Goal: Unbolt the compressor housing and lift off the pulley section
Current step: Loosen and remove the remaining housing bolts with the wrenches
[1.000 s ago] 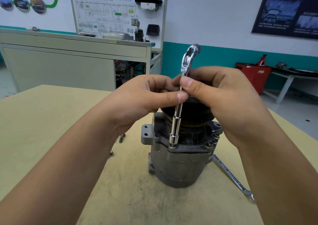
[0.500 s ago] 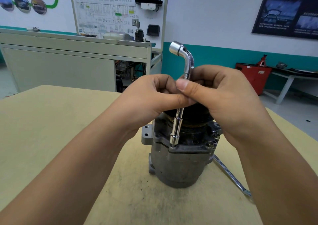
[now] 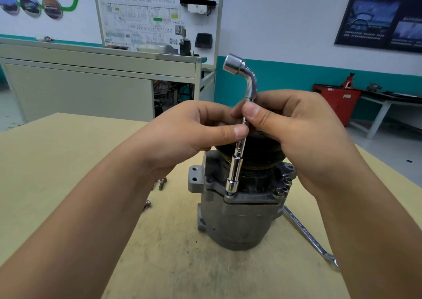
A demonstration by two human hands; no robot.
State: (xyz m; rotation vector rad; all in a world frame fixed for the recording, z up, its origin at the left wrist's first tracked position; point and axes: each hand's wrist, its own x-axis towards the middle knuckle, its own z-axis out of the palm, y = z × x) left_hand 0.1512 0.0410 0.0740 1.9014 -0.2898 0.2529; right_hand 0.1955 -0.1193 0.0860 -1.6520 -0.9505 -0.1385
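On the wooden table (image 3: 68, 161), both hands pinched an L-shaped socket wrench (image 3: 239, 154).
The left hand (image 3: 194, 127) and right hand (image 3: 296, 127) gripped its shaft between thumb and fingers; its lower socket sat on a bolt of the upright compressor (image 3: 239, 218), black pulley (image 3: 258, 157) uppermost.

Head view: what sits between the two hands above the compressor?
The shaft of the socket wrench, pinched by the left hand and right hand; head view.

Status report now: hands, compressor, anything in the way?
Left hand and right hand pinch the socket wrench. Its socket sits on a compressor housing bolt; pulley on. Loose bolts, spanner lie aside.
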